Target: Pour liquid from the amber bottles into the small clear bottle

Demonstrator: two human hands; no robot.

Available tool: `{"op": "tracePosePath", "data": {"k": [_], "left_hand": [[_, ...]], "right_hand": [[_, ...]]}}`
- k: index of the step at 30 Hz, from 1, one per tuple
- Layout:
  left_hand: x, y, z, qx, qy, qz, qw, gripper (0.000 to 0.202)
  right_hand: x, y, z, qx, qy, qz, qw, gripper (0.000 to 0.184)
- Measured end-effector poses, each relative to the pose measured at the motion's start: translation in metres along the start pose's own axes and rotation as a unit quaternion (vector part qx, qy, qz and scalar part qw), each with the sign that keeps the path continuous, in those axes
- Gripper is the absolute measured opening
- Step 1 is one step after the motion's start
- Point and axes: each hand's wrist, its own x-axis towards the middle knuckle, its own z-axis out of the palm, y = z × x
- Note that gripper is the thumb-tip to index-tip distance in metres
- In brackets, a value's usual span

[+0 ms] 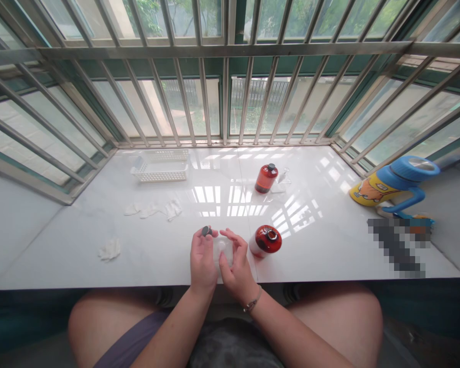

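Observation:
My left hand [203, 260] is closed, with a small black cap [206, 231] pinched at its fingertips. My right hand [235, 263] curls around a translucent whitish container [222, 250] that sits between both palms; its exact shape is partly hidden by the fingers. Just right of my right hand stands an amber-red bottle [266, 242], upright, its neck uncapped and a pale label on its side. Farther back is a second amber-red bottle [266, 179] with a black cap on, partly filled.
Behind the second bottle lies a clear plastic item [281, 183]. A white perforated basket [161, 168] is at the back left. Crumpled white tissues [153, 209] and another tissue [109, 250] lie on the left. A blue-yellow flask [391, 181] stands right. Metal bars [225, 102] border the white counter [61, 255].

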Motion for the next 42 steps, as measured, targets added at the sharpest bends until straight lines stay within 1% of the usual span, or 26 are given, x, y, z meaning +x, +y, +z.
{"op": "tracePosePath", "data": {"k": [2,5,7,10,12,14,16,19,22,25,27,32,36,42], "left_hand": [[0.001,0.0,0.001,0.009,0.004,0.008,1.0,0.043],[0.001,0.0,0.001,0.02,0.002,0.022,1.0,0.042],[0.001,0.0,0.0,0.013,-0.001,0.017,1.0,0.042],[0.001,-0.001,0.0,0.005,0.002,0.001,1.0,0.043],[0.0,0.0,0.0,0.008,0.006,0.0,1.0,0.043],[-0.001,0.0,0.001,0.011,0.01,0.003,1.0,0.043],[-0.001,0.001,0.001,0.019,0.015,0.012,1.0,0.043],[-0.001,0.001,0.001,0.026,0.018,0.015,0.999,0.044],[-0.001,0.001,0.001,0.014,0.011,0.008,1.0,0.044],[-0.002,0.001,0.001,0.021,0.001,0.015,1.0,0.043],[-0.002,0.0,0.0,0.034,-0.006,0.024,0.999,0.043],[-0.002,-0.004,-0.003,0.065,-0.015,0.045,0.997,0.044],[-0.002,-0.006,-0.004,0.067,-0.031,0.052,0.996,0.046],[-0.002,-0.012,-0.005,0.078,-0.042,0.064,0.994,0.047]], "right_hand": [[-0.001,0.002,0.001,0.003,0.008,-0.005,1.0,0.047],[0.0,0.005,0.003,0.002,0.039,-0.001,0.999,0.038],[0.001,0.005,0.003,0.003,0.037,-0.001,0.999,0.042],[0.003,0.003,0.001,0.007,0.009,-0.019,1.0,0.049],[0.003,0.002,0.0,-0.005,0.002,-0.036,0.999,0.048],[0.002,0.001,0.0,-0.028,0.009,-0.046,0.998,0.048],[0.002,0.001,0.001,-0.042,0.02,-0.043,0.998,0.051],[0.0,0.002,0.002,-0.035,0.018,-0.035,0.999,0.056],[-0.002,0.003,0.003,-0.013,0.008,-0.04,0.999,0.051],[-0.002,0.006,0.004,0.003,0.02,-0.039,0.999,0.049],[-0.002,0.009,0.005,0.002,0.03,-0.026,0.999,0.049],[0.001,0.01,0.005,-0.001,0.039,-0.002,0.999,0.033],[0.004,0.007,0.003,-0.01,0.028,0.006,1.0,0.034],[0.009,0.006,0.002,-0.004,0.033,0.005,0.999,0.029]]}}
